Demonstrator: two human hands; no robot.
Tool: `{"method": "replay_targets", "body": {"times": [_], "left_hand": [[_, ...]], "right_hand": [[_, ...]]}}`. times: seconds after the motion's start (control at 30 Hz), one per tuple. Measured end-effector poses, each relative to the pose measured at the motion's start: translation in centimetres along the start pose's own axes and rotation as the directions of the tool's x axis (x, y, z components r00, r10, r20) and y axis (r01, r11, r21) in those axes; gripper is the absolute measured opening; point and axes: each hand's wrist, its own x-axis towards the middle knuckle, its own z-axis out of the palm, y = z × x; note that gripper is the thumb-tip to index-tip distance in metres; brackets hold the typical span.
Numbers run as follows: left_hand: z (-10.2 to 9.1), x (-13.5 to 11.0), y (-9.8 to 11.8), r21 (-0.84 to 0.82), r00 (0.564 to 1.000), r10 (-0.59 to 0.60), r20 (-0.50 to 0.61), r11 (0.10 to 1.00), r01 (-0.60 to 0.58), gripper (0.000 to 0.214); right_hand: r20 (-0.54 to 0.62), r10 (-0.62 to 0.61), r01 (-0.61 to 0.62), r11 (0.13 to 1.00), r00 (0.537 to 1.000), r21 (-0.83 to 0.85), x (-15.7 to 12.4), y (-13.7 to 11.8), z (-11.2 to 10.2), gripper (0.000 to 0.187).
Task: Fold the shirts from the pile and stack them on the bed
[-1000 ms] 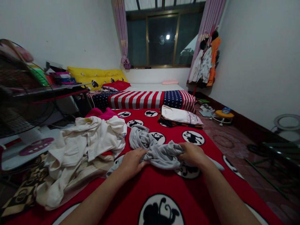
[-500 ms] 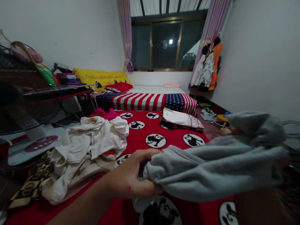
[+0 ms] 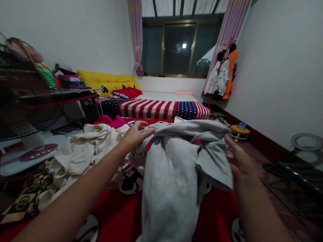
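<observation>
A light grey shirt (image 3: 171,174) hangs crumpled between my two hands, over a red cloth with monkey prints (image 3: 118,208). My left hand (image 3: 137,134) is closed on its upper left edge. At its upper right edge, my right hand (image 3: 236,156) grips the fabric, with the fingertips partly hidden by it. A sleeve-like part hangs near the right hand, and a longer part falls toward me. Left of the shirt lies a loose pile of off-white clothes (image 3: 85,148). The folded white garment (image 3: 178,119) behind the shirt is mostly covered by it.
A bright pink cloth (image 3: 111,121) lies behind the pile. To the left stand a fan (image 3: 22,97) and a desk. Farther back is a bed with a stars-and-stripes cover (image 3: 148,108). On the right floor stands a yellow-topped stool (image 3: 239,129).
The grey shirt has swung from the right to the middle and now hangs spread out. My left hand has moved up and forward, and my right hand has come into clearer view.
</observation>
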Motion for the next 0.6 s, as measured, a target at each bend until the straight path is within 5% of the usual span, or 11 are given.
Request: {"method": "replay_targets", "body": {"times": [0.07, 0.17, 0.27, 0.33, 0.37, 0.43, 0.5, 0.53, 0.6], "left_hand": [[0.9, 0.3, -1.6, 0.357, 0.963, 0.199, -0.181, 0.926, -0.124, 0.047], [2.4, -1.6, -3.3, 0.506, 0.932, 0.359, -0.045, 0.813, -0.288, 0.03], [3.4, -4.6, -3.6, 0.483, 0.941, 0.149, 0.304, 0.827, -0.287, 0.022], [3.3, -6.2, -3.7, 0.547, 0.89, -0.031, 0.455, 0.799, -0.252, 0.022], [3.0, -6.9, -3.8, 0.584, 0.867, -0.09, 0.49, 0.772, -0.25, 0.02], [1.9, -7.8, -4.4, 0.628, 0.834, -0.157, 0.529, 0.733, -0.261, 0.018], [0.7, -8.6, -5.3, 0.601, 0.802, -0.165, 0.574, 0.751, -0.275, 0.023], [0.1, -8.9, -5.6, 0.557, 0.782, -0.147, 0.605, 0.78, -0.284, 0.031], [-0.7, -9.7, -6.2, 0.448, 0.75, -0.087, 0.655, 0.844, -0.293, 0.048]], "right_hand": [[-0.2, 0.063, -0.077, 0.995, 0.978, -0.062, 0.9, 1.9, 0.1, 0.04], [-0.352, 0.005, -0.077, 0.979, 0.936, -0.19, 1.7, 3.7, -0.5, 0.044], [-0.069, -0.009, -0.015, 0.94, 0.998, -0.341, 1.1, 3.6, -0.2, 0.043], [0.232, 0.087, 0.034, 0.88, 0.969, -0.473, -0.1, 2.8, 0.9, 0.042], [0.391, 0.172, 0.07, 0.843, 0.904, -0.533, -0.9, 2.4, 1.7, 0.041], [0.645, 0.353, 0.175, 0.774, 0.678, -0.609, -3.0, 1.8, 3.4, 0.044], [0.772, 0.437, 0.353, 0.707, 0.462, -0.612, -5.5, 1.8, 5.3, 0.055], [0.8, 0.447, 0.468, 0.651, 0.4, -0.598, -6.7, 2.2, 6.2, 0.062], [0.811, 0.448, 0.675, 0.467, 0.377, -0.571, -9.1, 3.2, 7.8, 0.064]]}}
